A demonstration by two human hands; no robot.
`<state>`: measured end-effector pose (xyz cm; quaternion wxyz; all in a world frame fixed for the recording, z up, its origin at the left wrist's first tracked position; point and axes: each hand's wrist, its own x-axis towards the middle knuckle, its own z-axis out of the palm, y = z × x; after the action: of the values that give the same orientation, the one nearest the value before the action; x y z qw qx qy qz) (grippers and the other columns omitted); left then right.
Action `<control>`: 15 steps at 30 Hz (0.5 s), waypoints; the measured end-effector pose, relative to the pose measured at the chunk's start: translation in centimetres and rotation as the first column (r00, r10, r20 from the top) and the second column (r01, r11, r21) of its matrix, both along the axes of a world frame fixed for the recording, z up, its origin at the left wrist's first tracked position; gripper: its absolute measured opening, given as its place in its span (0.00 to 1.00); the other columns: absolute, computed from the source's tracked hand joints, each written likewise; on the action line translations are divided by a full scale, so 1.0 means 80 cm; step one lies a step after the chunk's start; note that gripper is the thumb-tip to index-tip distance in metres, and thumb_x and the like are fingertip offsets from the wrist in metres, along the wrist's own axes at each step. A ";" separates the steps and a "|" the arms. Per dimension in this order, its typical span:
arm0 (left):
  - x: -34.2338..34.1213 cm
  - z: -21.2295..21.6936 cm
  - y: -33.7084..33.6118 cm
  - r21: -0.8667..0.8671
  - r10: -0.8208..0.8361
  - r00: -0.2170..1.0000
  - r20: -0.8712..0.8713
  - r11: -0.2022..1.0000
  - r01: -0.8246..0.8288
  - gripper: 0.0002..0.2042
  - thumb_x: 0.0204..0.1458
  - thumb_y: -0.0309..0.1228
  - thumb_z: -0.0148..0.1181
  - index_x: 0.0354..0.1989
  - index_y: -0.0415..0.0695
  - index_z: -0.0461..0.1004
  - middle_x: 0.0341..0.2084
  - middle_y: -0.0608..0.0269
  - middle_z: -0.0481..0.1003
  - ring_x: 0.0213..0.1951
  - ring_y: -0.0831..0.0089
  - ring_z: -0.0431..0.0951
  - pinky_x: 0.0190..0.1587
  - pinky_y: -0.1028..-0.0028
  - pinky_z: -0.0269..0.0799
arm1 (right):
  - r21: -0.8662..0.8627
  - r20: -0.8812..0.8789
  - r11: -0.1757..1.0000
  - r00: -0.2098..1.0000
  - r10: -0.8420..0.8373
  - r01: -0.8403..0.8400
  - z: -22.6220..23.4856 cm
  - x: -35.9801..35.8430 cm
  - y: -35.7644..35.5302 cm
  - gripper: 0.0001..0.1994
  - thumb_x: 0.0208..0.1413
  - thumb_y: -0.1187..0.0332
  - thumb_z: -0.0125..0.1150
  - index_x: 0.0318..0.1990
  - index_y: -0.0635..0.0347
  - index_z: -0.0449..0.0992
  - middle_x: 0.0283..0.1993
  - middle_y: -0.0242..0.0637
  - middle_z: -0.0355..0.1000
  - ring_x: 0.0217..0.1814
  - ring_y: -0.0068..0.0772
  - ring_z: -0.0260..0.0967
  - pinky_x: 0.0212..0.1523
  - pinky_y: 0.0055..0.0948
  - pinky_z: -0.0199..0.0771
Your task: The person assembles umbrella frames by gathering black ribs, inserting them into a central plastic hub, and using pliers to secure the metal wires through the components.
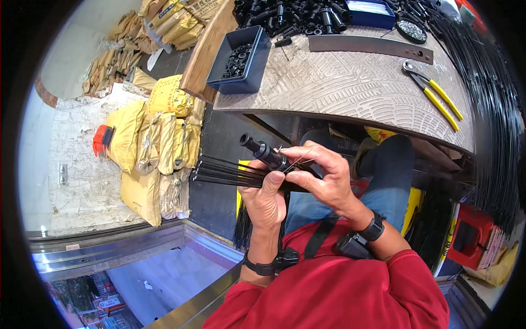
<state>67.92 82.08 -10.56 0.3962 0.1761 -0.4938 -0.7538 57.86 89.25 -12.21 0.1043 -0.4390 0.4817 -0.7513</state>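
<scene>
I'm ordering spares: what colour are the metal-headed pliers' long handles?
Yellow handles, best seen in the head view.

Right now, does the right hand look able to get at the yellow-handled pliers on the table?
Probably yes: the yellow-handled pliers lie uncovered near the edge of the table, handles toward that edge. The right hand is busy at the black cylindrical part, though, so it would likely need to free itself first.
</scene>
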 end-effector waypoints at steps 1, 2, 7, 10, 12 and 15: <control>0.000 0.000 0.000 0.001 0.001 1.000 0.003 1.000 -0.001 0.19 0.42 0.31 0.65 0.42 0.39 0.69 0.34 0.63 0.72 0.39 0.72 0.72 0.46 0.71 0.67 | 0.001 0.003 1.000 1.000 0.001 -0.001 0.002 -0.001 0.001 0.18 0.41 0.74 0.65 0.44 0.62 0.73 0.31 0.38 0.72 0.29 0.24 0.68 0.31 0.21 0.67; 0.000 0.000 0.000 0.003 0.007 1.000 0.008 1.000 -0.007 0.17 0.43 0.30 0.65 0.41 0.40 0.69 0.35 0.63 0.72 0.39 0.72 0.71 0.46 0.72 0.67 | 0.030 0.020 1.000 1.000 0.003 -0.003 0.007 -0.002 0.003 0.16 0.41 0.74 0.65 0.42 0.62 0.74 0.31 0.38 0.72 0.28 0.26 0.67 0.30 0.21 0.67; -0.002 -0.004 0.004 -0.028 0.039 0.999 -0.004 0.999 -0.039 0.13 0.44 0.28 0.63 0.38 0.40 0.70 0.34 0.64 0.72 0.39 0.73 0.71 0.45 0.72 0.66 | 0.046 0.043 0.999 0.999 -0.017 0.015 0.005 -0.002 0.003 0.14 0.42 0.74 0.63 0.40 0.63 0.76 0.29 0.38 0.72 0.27 0.26 0.66 0.29 0.22 0.66; -0.004 -0.003 0.010 -0.070 0.084 0.996 0.007 0.994 -0.084 0.14 0.45 0.29 0.63 0.39 0.39 0.70 0.35 0.63 0.72 0.39 0.72 0.71 0.46 0.72 0.66 | 0.035 0.057 0.999 0.998 0.023 -0.025 0.001 -0.004 0.005 0.14 0.43 0.74 0.63 0.40 0.62 0.75 0.31 0.37 0.72 0.28 0.24 0.66 0.30 0.22 0.66; -0.003 -0.001 0.010 -0.061 0.069 0.998 0.001 0.996 -0.069 0.14 0.45 0.29 0.63 0.40 0.39 0.70 0.35 0.63 0.71 0.39 0.72 0.71 0.46 0.71 0.66 | 0.014 0.136 0.997 0.988 0.078 -0.081 -0.002 -0.002 0.002 0.13 0.43 0.74 0.63 0.40 0.62 0.75 0.33 0.36 0.72 0.29 0.22 0.65 0.31 0.22 0.66; -0.002 0.001 0.009 -0.042 0.033 0.999 0.002 0.999 -0.033 0.15 0.46 0.29 0.62 0.41 0.38 0.69 0.36 0.62 0.71 0.39 0.72 0.71 0.46 0.71 0.66 | -0.025 0.258 0.984 0.950 0.176 -0.175 -0.004 -0.002 0.001 0.12 0.44 0.73 0.63 0.39 0.62 0.74 0.35 0.32 0.72 0.32 0.18 0.65 0.32 0.21 0.65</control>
<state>67.72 82.81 -10.49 0.4115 0.1768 -0.5069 -0.7365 57.72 89.30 -12.55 0.2321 -0.3783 0.4223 -0.7904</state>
